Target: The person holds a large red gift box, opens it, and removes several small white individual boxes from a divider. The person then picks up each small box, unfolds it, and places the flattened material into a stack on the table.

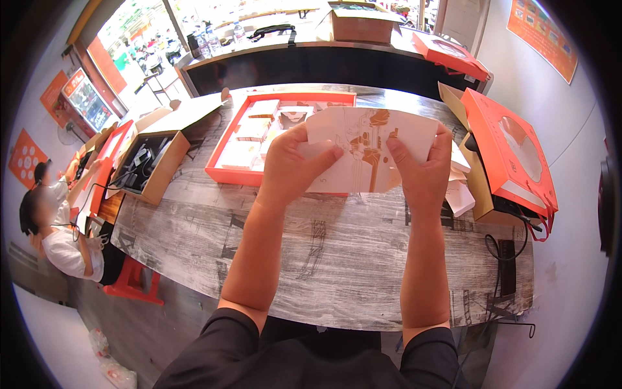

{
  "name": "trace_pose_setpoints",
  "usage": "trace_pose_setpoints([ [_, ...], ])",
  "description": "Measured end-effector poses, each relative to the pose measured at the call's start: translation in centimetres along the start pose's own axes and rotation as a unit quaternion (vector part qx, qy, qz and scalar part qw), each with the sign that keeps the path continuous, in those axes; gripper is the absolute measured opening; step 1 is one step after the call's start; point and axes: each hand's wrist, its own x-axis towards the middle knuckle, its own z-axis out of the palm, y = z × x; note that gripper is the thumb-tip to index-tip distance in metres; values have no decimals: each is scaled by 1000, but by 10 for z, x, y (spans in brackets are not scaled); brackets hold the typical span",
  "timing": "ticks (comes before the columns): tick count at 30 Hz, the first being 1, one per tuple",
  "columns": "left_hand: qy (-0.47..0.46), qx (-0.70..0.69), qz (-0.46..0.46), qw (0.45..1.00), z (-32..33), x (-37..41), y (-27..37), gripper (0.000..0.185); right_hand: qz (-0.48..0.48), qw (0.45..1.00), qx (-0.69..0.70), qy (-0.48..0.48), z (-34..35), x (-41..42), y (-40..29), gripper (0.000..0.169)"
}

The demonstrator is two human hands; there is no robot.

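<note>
Between both hands I hold a flat white cardboard piece (325, 126) printed with gold line drawings, raised above the table. My left hand (291, 160) grips its left side, the thumb lying across the printed face. On the other side my right hand (423, 160) pinches the right edge, thumb on the face too. Behind the piece stands a shallow orange-red gift box (228, 178), partly hidden by it. Small white boxes (252, 130) with gold print sit in its compartments. Close to my right hand lie folded white card pieces (459, 197).
The wood-patterned table (340, 257) bears an open brown carton (167, 167) with black gear at left. At right, an orange gift box (505, 146) with a round window leans on another carton; a black cable (495, 272) hangs there. Two people work at left, one near an orange stool (133, 282).
</note>
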Motion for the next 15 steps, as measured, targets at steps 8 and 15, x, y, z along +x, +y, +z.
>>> trace_pose_setpoints([
  [8,55,-83,64,993,-13,0,-1,29,110,956,225,-153,2,-1,15,38],
  [15,95,147,351,920,-7,6,-5,26,86,974,191,-86,7,-5,22,34],
])
